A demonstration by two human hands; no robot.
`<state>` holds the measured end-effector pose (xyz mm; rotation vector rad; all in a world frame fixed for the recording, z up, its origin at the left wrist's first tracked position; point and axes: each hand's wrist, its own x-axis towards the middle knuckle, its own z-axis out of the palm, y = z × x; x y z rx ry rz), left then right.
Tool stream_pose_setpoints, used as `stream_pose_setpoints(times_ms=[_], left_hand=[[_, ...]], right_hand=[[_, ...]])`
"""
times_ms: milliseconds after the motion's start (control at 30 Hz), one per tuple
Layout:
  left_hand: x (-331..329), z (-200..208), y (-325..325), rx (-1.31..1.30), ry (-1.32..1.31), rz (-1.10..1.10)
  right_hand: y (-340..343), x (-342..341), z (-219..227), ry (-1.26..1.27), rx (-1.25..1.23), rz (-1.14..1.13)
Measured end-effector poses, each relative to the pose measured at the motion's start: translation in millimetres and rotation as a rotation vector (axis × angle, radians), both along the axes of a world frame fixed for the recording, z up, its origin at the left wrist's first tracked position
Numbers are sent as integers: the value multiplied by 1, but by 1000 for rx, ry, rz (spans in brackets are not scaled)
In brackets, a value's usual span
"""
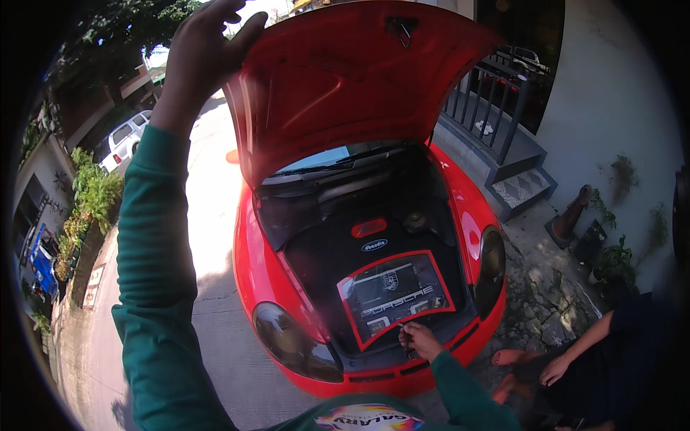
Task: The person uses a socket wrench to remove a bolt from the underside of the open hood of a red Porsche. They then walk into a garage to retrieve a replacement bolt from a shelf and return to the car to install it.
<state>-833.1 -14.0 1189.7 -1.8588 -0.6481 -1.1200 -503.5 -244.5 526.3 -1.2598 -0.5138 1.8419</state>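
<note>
A red car's front lid [352, 86] stands raised over its front compartment [316, 237]. My left hand [212, 47] is lifted high at the lid's left edge, thumb and fingers apart; I cannot tell whether it touches the lid. Inside the compartment lies a dark clear panel [395, 287] with a red border and a shield emblem. At its near edge my right hand [420, 340] is closed in a pinch. Something small and dark shows at its fingers, too small to name. Behind the panel sit an oval badge [374, 245] and a red cover piece [369, 228].
At the lower right another person's hand [555, 370] hangs beside their sandalled feet [507, 357]. Steps with a dark railing [496, 108] and potted plants [614, 266] line the right wall. A white vehicle [128, 140] stands far left, past green shrubs [93, 187].
</note>
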Motion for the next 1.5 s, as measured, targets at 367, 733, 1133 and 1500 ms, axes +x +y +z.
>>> stream_pose_setpoints(times_ms=[367,733,1133,1500], left_hand=[[6,26,150,-888,-173,281],[1,-10,86,-920,-86,382],[23,-58,17,-838,-104,377],[24,-93,-23,-804,-51,344]], right_hand=[[254,-70,414,621,946,-325],[325,-106,535,844,856,-609],[277,-71,497,1178,851,-479],[268,-93,444,486,1157,-877]])
